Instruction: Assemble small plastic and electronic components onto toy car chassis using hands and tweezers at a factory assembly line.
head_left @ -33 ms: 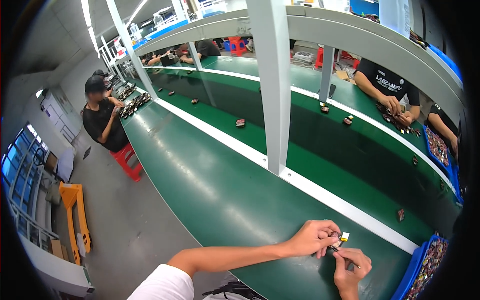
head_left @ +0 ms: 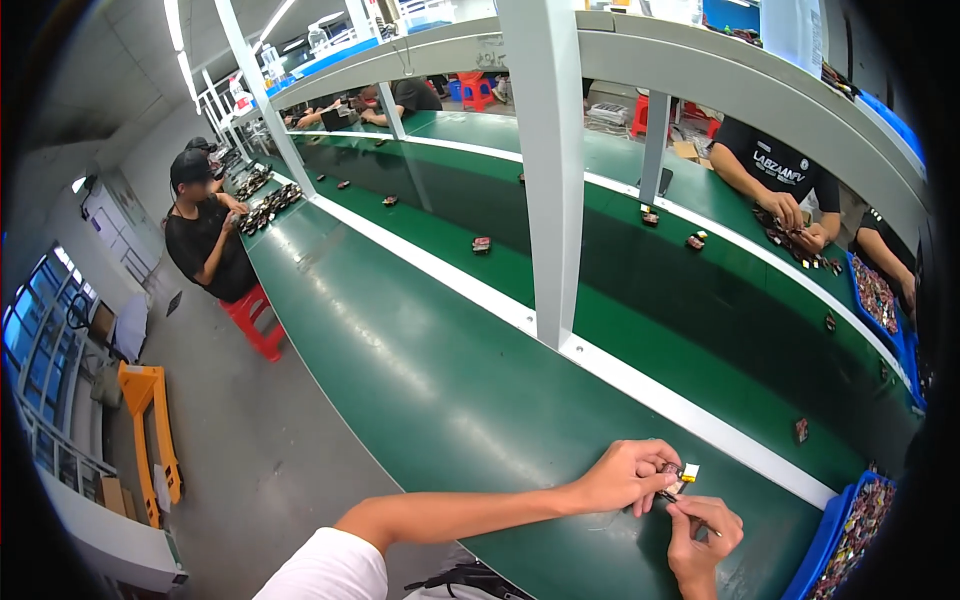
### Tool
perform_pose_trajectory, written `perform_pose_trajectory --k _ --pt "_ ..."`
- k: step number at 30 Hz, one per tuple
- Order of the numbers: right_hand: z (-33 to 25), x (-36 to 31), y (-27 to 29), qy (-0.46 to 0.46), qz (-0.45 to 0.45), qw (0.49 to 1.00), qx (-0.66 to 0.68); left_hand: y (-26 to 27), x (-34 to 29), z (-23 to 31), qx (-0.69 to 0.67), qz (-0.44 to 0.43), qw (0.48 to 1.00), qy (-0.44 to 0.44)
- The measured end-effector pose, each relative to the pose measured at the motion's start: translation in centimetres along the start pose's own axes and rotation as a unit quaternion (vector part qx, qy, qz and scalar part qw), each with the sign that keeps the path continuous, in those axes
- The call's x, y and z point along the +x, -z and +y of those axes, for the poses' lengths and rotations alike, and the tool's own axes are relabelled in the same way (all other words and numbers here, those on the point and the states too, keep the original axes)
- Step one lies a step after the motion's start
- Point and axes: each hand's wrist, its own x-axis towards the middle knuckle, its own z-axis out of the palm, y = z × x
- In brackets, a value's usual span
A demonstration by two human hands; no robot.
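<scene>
My left hand pinches a small electronic part over the green worktop near its right end. A white and yellow tab sticks out of the part on the right; fingers cover much of the rest. Just below and to the right, my right hand is closed around a thin, dark, pen-like tool. Its front end reaches the underside of the part, close to my left fingertips. Whether the tip touches the part I cannot tell.
A blue bin full of small parts stands at my right. Beyond a white rail runs a green conveyor belt with scattered parts. A white post rises ahead, carrying a shelf. Co-workers sit at left and across the belt.
</scene>
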Motion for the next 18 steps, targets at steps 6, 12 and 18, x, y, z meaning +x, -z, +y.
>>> perform_pose_trajectory --k 6,12,18 --pt "0.0 0.1 -0.3 -0.001 0.005 1.0 0.005 0.5 0.0 0.4 -0.038 -0.009 0.999 0.012" --pt "0.1 -0.2 -0.4 -0.002 -0.008 1.0 -0.002 0.7 0.1 -0.2 -0.048 -0.006 0.999 0.009" --pt "0.1 -0.5 0.7 -0.021 -0.02 0.999 0.027 0.0 0.3 0.1 -0.049 0.005 0.999 0.006"
